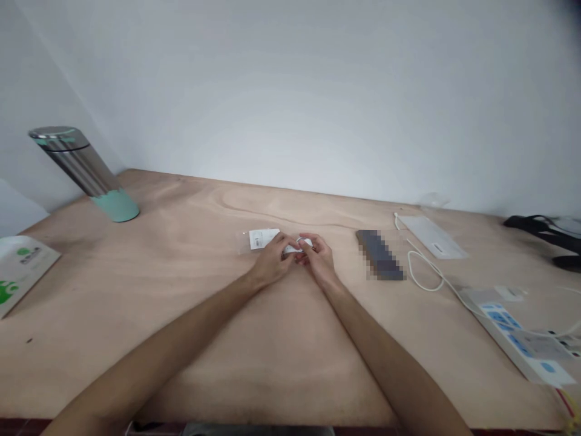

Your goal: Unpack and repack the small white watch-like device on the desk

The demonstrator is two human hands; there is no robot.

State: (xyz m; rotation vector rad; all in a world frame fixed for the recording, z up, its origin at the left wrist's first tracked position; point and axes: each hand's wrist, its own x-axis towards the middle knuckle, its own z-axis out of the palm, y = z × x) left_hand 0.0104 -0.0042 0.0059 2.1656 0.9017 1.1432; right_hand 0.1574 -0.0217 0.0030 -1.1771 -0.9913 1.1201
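Observation:
My left hand and my right hand meet over the middle of the wooden table, fingers bent and close together. Between them is a small white object, mostly covered by the fingers, so its kind does not show. The right thumb and fingers close around its right end, while the left fingers press on its left side. Just left of the left hand, a clear plastic bag with a white printed label reaches to the fingers. Whether the white object is joined to the bag cannot be made out.
A dark flat object, pixelated, lies right of my hands. Beyond it are a white cable, a translucent pouch, a power strip and a black strap. At left stand a steel-and-mint bottle and a white-green package.

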